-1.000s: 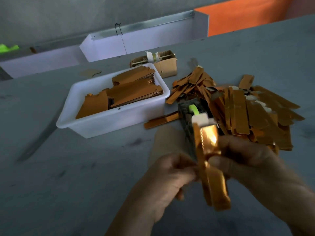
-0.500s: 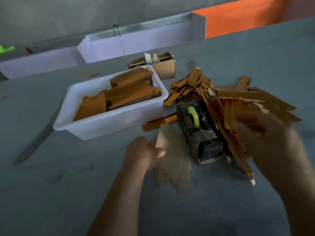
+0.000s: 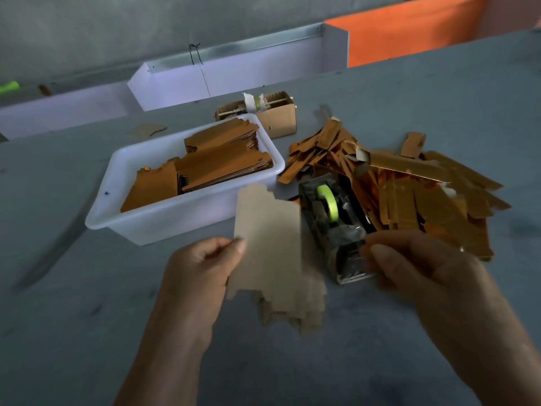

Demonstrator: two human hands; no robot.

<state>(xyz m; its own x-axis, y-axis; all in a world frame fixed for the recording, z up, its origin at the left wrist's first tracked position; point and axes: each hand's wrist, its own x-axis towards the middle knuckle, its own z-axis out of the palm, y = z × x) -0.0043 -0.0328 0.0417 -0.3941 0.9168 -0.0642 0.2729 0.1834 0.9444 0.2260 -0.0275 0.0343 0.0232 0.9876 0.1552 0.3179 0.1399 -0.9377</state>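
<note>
While the left hand (image 3: pixel 202 268) pinches a tan cardboard blank (image 3: pixel 269 230) by its left edge, thumb on the near face, the blank stands lifted and tilted above the counter (image 3: pixel 87 317), and its notched top edge overlaps the near wall of the white tub (image 3: pixel 175 218) in view. Under it a loose stack of tan blanks (image 3: pixel 295 309) lies flat on the counter, just right of the left wrist. Right hand (image 3: pixel 424 273) sits at the near end of the tape dispenser (image 3: pixel 330 227), thumb and fingers curled toward the cutter end; cannot tell if it pinches tape or only touches, too blurred. Dispenser is dark, rests on the counter between the lifted blank and the gold heap, with a green tape roll (image 3: pixel 328 202) on its hub. Heap of shiny gold strips (image 3: pixel 424 194) spreads right of the dispenser, some strips against its side. White tub, left and behind, holds stacks of flat orange-brown pieces (image 3: pixel 222 162). Small open cardboard box (image 3: pixel 278 118) just behind the tub. Far back: white trough (image 3: pixel 234 74), orange panel (image 3: pixel 409 33)
</note>
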